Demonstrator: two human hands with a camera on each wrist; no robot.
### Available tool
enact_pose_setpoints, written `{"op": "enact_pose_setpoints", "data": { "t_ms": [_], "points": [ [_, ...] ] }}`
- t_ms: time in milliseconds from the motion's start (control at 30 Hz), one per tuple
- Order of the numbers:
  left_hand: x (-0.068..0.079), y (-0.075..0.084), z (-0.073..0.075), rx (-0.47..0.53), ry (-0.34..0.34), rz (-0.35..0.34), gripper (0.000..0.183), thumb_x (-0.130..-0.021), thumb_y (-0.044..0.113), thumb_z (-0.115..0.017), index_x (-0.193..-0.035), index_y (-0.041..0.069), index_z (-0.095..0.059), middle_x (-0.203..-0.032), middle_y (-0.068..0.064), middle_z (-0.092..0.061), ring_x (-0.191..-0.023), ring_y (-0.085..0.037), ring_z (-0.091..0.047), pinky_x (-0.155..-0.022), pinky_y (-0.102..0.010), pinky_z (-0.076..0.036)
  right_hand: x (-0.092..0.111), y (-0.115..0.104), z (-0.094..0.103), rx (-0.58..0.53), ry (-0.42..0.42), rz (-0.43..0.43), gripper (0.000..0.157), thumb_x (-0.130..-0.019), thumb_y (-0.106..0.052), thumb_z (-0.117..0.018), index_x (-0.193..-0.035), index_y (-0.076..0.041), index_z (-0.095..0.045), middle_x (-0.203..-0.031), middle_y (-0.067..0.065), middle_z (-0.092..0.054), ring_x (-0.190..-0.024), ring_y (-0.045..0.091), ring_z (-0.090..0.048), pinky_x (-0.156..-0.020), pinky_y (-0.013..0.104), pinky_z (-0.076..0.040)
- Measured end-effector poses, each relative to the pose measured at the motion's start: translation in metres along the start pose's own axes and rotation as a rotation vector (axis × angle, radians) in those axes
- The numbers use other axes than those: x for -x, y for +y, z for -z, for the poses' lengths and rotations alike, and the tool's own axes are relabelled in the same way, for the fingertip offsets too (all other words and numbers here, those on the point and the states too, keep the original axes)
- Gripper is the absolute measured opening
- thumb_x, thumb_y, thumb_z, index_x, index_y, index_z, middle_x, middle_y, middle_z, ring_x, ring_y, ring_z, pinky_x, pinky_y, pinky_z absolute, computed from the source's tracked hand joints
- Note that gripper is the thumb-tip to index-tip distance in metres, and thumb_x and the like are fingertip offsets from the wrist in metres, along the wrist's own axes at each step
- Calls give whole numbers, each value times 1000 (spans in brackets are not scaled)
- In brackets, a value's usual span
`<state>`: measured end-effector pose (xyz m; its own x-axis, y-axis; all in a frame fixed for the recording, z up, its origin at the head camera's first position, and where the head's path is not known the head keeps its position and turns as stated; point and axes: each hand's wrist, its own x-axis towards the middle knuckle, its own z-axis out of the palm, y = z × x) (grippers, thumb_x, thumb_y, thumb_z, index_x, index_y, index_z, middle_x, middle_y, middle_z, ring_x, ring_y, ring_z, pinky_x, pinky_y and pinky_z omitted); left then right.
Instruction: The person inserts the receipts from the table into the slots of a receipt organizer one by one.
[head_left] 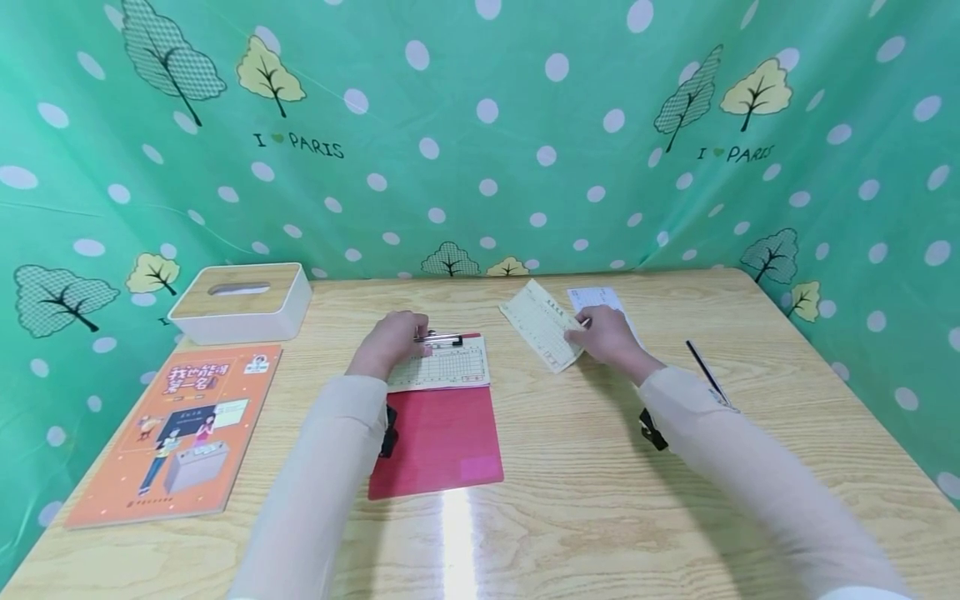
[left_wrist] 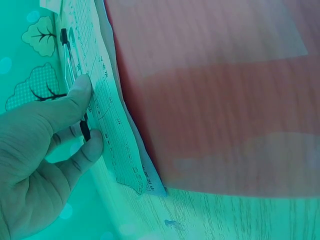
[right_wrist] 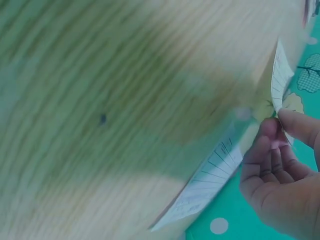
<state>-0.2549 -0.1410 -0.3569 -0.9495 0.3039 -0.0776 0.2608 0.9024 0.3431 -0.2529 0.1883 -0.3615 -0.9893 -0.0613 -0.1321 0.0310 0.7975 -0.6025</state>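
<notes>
A red clipboard [head_left: 438, 433] lies on the table with printed form slips [head_left: 452, 367] under its metal clip [left_wrist: 70, 55]. My left hand [head_left: 390, 340] is at its top edge, thumb and fingers pinching the clip, as the left wrist view shows. To the right, my right hand [head_left: 609, 335] pinches the edge of a cream form slip [head_left: 542, 323] between thumb and forefinger. This slip is tilted up from the table in the right wrist view. Beneath that hand lies a second, whiter slip [right_wrist: 210, 182], partly covered by the hand in the head view.
A black-and-white pen [head_left: 705, 367] lies right of my right forearm. An orange book [head_left: 180, 433] is at the left, with a white tissue box [head_left: 288, 312] with a wooden lid behind it. A green patterned curtain [head_left: 487, 167] hangs along the table's back.
</notes>
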Motion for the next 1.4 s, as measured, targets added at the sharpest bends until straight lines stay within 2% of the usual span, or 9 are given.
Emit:
{"op": "enact_pose_setpoints", "data": {
  "t_ms": [200, 367, 667, 900, 1067, 1233, 1400],
  "points": [
    [1, 0, 1, -2, -7, -10, 18, -91, 12, -77, -91, 3, -61, -91, -13, -63, -87, -28, -55, -84, -44, -48, 3, 0, 10, -16, 70, 70, 27, -102, -22, -64, -117, 1, -68, -100, 14, -67, -77, 20, -55, -64, 30, -44],
    [1, 1, 1, 0, -12, -2, 18, -91, 13, -76, -92, 3, -61, -94, -13, -64, -89, -29, -55, -86, -44, -48, 6, 0, 17, -33, 127, 141, 33, -103, -26, -62, -121, 1, -68, -86, 12, -63, -67, 19, -50, -60, 32, -41],
    [0, 0, 1, -10, -15, -2, 18, -91, 14, -77, -91, 4, -61, -95, -14, -65, -90, -29, -56, -87, -45, -48, 17, -11, 20, -88, 131, 250, 36, -102, -29, -64, -123, 1, -68, -76, 8, -60, -64, 18, -49, -59, 30, -42],
    [-3, -3, -1, -16, -13, -10, 19, -90, 14, -77, -93, 4, -61, -95, -13, -65, -90, -29, -57, -87, -45, -48, 29, -26, 15, -111, 37, 350, 24, -100, -23, -67, -107, -1, -74, -70, 4, -59, -60, 16, -44, -54, 26, -37],
    [-2, -1, 0, -24, -31, -1, 20, -90, 15, -77, -95, 4, -62, -99, -15, -65, -92, -30, -57, -89, -46, -48, 30, -32, 9, -107, -80, 441, 23, -100, -25, -67, -103, -4, -74, -65, 4, -56, -57, 16, -46, -55, 28, -39],
    [-1, -1, 1, -23, -25, 0, 19, -91, 14, -77, -93, 5, -61, -98, -14, -65, -92, -30, -56, -88, -45, -48, 26, -38, 1, -135, -222, 481, 20, -100, -25, -67, -96, -6, -73, -63, 0, -50, -57, 13, -39, -56, 28, -36],
    [-2, -1, 0, -31, -18, -13, 18, -90, 12, -77, -94, 5, -62, -97, -14, -65, -92, -29, -56, -87, -44, -48, 24, -49, -12, -115, -293, 493, 16, -99, -21, -68, -92, -8, -74, -60, -4, -40, -57, 12, -31, -57, 28, -31]
  ]
}}
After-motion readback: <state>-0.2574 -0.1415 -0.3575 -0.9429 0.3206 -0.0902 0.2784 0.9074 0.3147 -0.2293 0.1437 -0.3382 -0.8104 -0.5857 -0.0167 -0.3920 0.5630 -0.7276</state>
